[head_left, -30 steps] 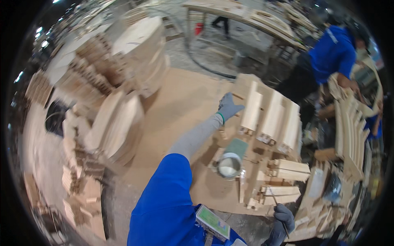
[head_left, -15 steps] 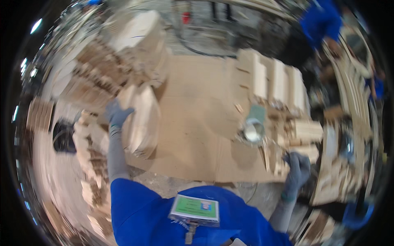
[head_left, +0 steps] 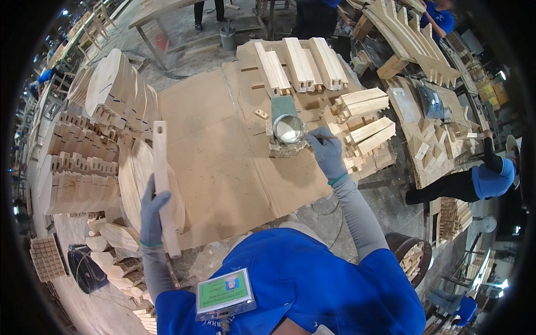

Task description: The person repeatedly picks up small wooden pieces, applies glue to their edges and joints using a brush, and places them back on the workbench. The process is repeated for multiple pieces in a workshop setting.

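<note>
In my gloved left hand [head_left: 151,216] is a long, pale wooden slat [head_left: 161,178], held nearly upright with a slot cut near its top end. The hand's fingers and thumb close round its lower part. My gloved right hand [head_left: 327,153] is pinched shut on a thin stick [head_left: 322,137], only partly visible, just right of a round can [head_left: 289,129]. White liquid fills part of this can, which stands on a crusted block [head_left: 285,149] with a green piece [head_left: 283,107] behind it. Curved wooden boards [head_left: 137,178] lie beyond the slat on the left.
Brown cardboard [head_left: 223,167] covers the worktop. Slotted wooden parts [head_left: 84,162] are stacked at left; grouped wooden bars [head_left: 301,64] lie at the far right, with shorter pieces [head_left: 368,134] nearer. A person in blue [head_left: 491,178] works at another table on the right.
My left hand has taken hold of the slat from the left-hand pile. My right hand, with the stick, has come in beside the can. The whole view has turned.
</note>
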Demonstrator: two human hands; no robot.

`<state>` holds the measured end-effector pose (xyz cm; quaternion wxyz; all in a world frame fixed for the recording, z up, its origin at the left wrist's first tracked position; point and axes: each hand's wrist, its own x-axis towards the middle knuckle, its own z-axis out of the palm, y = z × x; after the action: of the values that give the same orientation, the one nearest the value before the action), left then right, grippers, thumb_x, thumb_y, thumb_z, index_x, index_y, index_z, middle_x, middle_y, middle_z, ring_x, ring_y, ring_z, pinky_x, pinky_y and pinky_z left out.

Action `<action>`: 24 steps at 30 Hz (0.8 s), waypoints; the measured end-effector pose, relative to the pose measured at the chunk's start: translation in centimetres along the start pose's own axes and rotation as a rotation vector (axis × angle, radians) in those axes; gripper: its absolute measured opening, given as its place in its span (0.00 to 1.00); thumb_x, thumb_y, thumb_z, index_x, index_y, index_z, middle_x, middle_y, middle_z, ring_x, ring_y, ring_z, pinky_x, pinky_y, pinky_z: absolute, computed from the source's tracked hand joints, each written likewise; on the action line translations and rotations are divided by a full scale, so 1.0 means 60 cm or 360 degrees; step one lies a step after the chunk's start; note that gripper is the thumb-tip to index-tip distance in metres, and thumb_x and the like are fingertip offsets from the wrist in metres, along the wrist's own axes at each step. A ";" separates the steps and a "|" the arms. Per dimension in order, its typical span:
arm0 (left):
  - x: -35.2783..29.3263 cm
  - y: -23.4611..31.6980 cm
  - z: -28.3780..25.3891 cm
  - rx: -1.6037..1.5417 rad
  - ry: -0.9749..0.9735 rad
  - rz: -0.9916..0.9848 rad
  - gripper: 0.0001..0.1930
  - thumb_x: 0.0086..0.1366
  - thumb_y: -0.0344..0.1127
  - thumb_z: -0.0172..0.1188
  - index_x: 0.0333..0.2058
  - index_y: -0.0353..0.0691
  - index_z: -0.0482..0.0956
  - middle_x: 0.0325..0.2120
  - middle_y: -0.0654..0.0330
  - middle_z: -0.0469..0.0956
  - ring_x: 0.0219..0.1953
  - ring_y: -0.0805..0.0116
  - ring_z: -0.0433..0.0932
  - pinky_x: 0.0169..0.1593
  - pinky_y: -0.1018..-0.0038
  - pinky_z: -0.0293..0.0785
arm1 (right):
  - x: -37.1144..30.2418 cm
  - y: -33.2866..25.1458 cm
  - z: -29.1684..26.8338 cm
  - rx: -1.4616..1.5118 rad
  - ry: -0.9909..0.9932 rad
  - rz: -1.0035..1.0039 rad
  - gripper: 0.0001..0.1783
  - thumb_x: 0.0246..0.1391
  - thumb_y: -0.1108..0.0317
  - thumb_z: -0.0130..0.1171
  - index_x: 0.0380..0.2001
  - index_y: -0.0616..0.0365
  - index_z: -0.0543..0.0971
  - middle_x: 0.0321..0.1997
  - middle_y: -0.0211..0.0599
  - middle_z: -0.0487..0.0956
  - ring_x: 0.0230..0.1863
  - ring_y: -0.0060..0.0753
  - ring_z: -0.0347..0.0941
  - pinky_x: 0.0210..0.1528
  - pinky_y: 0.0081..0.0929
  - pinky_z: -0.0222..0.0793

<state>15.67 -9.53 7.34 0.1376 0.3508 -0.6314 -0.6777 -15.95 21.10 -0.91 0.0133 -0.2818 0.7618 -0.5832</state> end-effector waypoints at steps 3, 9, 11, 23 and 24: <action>-0.040 0.001 0.052 -0.0255 -0.0204 -0.0128 0.43 0.50 0.38 0.63 0.63 0.30 0.54 0.55 0.51 0.67 0.55 0.66 0.68 0.57 0.74 0.64 | -0.002 0.003 0.015 0.0559 0.0075 0.0377 0.04 0.53 0.75 0.58 0.32 0.65 0.76 0.29 0.35 0.78 0.29 0.23 0.75 0.36 0.20 0.73; -0.070 -0.032 0.113 -0.0321 -0.0331 -0.0315 0.38 0.48 0.42 0.60 0.57 0.29 0.63 0.41 0.56 0.74 0.42 0.66 0.75 0.49 0.71 0.72 | -0.006 0.046 0.008 0.1518 0.0452 0.0638 0.07 0.57 0.73 0.55 0.34 0.69 0.75 0.32 0.41 0.78 0.34 0.33 0.78 0.41 0.26 0.80; -0.066 -0.040 0.134 -0.0305 -0.0414 -0.0377 0.41 0.47 0.43 0.61 0.58 0.27 0.61 0.43 0.55 0.73 0.44 0.66 0.74 0.51 0.70 0.71 | -0.016 0.075 0.002 0.1493 0.0427 0.0782 0.07 0.58 0.74 0.54 0.35 0.71 0.75 0.35 0.43 0.78 0.34 0.33 0.78 0.41 0.27 0.80; -0.017 -0.031 0.257 -0.0174 -0.0769 -0.0502 0.47 0.46 0.42 0.63 0.64 0.33 0.55 0.50 0.54 0.69 0.49 0.65 0.71 0.54 0.70 0.68 | -0.022 -0.067 -0.038 0.1611 0.0291 0.0646 0.04 0.57 0.79 0.52 0.36 0.67 0.74 0.41 0.45 0.77 0.40 0.33 0.78 0.46 0.28 0.79; -0.018 -0.026 0.260 -0.0156 -0.0795 -0.0504 0.47 0.45 0.42 0.63 0.64 0.33 0.55 0.51 0.54 0.69 0.50 0.65 0.71 0.55 0.70 0.68 | -0.026 -0.089 -0.040 0.1553 0.0270 0.0576 0.04 0.56 0.80 0.52 0.36 0.66 0.73 0.40 0.45 0.78 0.40 0.35 0.78 0.46 0.30 0.79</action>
<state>6.72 3.26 5.49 -0.1126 0.2602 -0.5496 -0.7859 -13.27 23.03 4.17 0.1819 -0.0585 0.4366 -0.8791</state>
